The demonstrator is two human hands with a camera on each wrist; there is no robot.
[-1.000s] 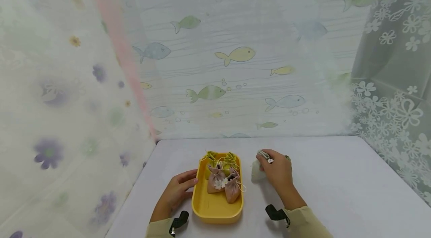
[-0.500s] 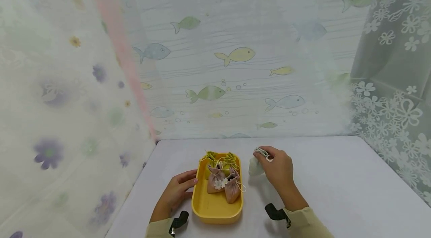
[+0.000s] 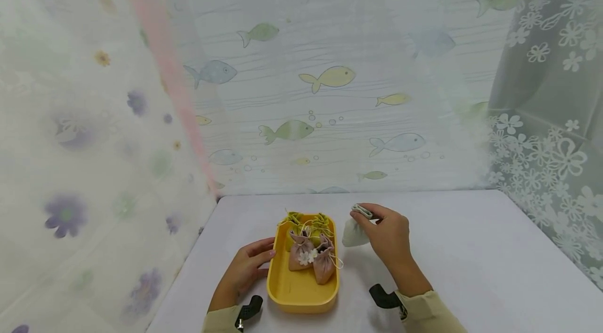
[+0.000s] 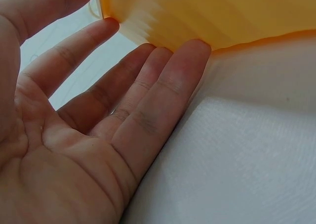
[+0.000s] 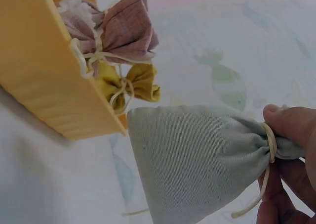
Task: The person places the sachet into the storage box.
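Note:
My right hand (image 3: 391,233) pinches a pale grey-green drawstring pouch (image 5: 197,159) by its gathered neck, where a cream cord is tied. The pouch hangs just right of the yellow bin (image 3: 301,293). On the bin's left side, the straight fingertips of my left hand (image 3: 247,265) touch its outer wall, as the left wrist view shows (image 4: 118,115) too. Two mauve pouches (image 3: 324,265) with white flowers lie in the middle of the bin. Behind them, at its far end, are mustard-yellow pouches (image 3: 293,220), partly hidden.
A white tabletop (image 3: 461,259) surrounds the bin and reaches a fish-print curtain (image 3: 325,113) at the back. Floral sheets hang at the left (image 3: 94,165) and right. Black wrist-camera mounts (image 3: 383,296) stick out from both sleeves.
My right hand has moved left with the grey-green pouch, bringing it closer to the bin's right side. The left hand and the pouches in the bin keep their places.

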